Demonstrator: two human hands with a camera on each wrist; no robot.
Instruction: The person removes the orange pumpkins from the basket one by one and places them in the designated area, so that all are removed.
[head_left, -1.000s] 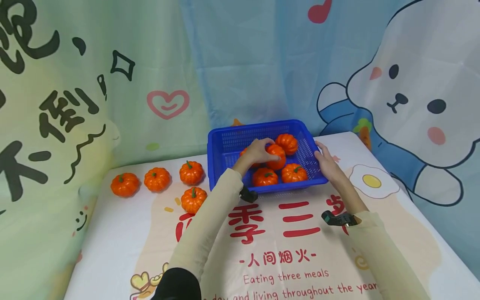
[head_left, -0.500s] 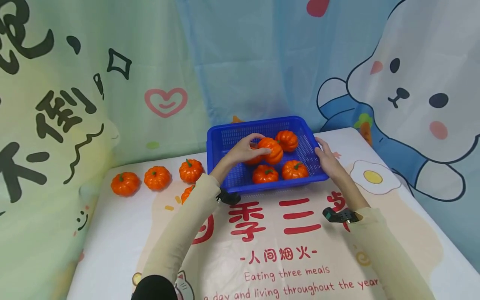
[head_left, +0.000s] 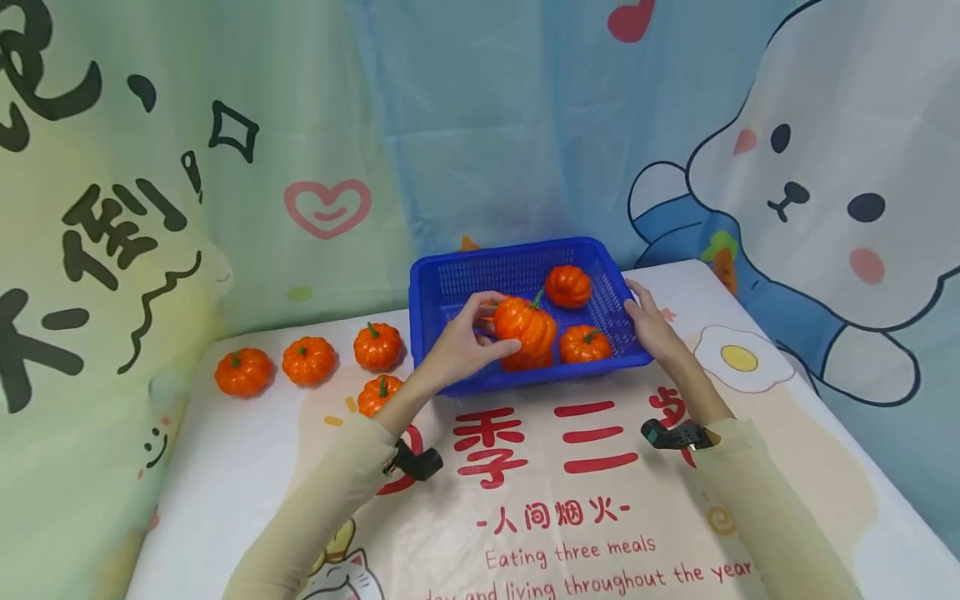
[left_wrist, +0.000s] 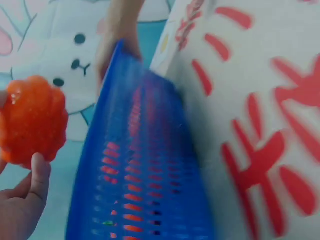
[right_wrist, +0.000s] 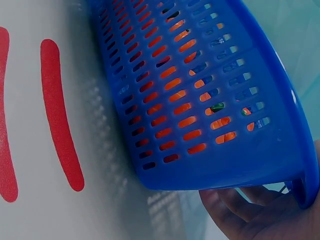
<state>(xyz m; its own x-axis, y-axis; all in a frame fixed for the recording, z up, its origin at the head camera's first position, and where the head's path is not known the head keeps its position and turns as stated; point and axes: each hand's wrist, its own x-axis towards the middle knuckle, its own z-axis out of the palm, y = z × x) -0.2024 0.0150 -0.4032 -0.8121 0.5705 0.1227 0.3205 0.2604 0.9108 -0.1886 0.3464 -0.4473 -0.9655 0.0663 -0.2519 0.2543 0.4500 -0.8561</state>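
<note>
My left hand [head_left: 461, 346] grips an orange toy pumpkin [head_left: 527, 325] with a green stem, thumb on the near side. In the left wrist view this pumpkin [left_wrist: 35, 122] is above the rim of the blue plastic basket [left_wrist: 90, 150]. My right hand [head_left: 654, 323] holds the basket [head_left: 450, 279] by its right end; the right wrist view has its fingers [right_wrist: 232, 207] curled under the rim. Inside the basket lie a pumpkin [head_left: 567, 287] at the back and another [head_left: 585, 343] at the front right. The held pumpkin and left hand partly hide others.
Left of the basket, several more pumpkins stand on the printed tablecloth [head_left: 562, 500]: two outer ones [head_left: 244, 372] [head_left: 310, 361], one by the basket [head_left: 378, 347], and one [head_left: 380, 393] partly behind the left forearm. A printed curtain [head_left: 480, 125] hangs behind the table.
My left hand has lifted the pumpkin from among the others and drawn it left and toward me, to the basket's front side. The right hand stays on the basket's end.
</note>
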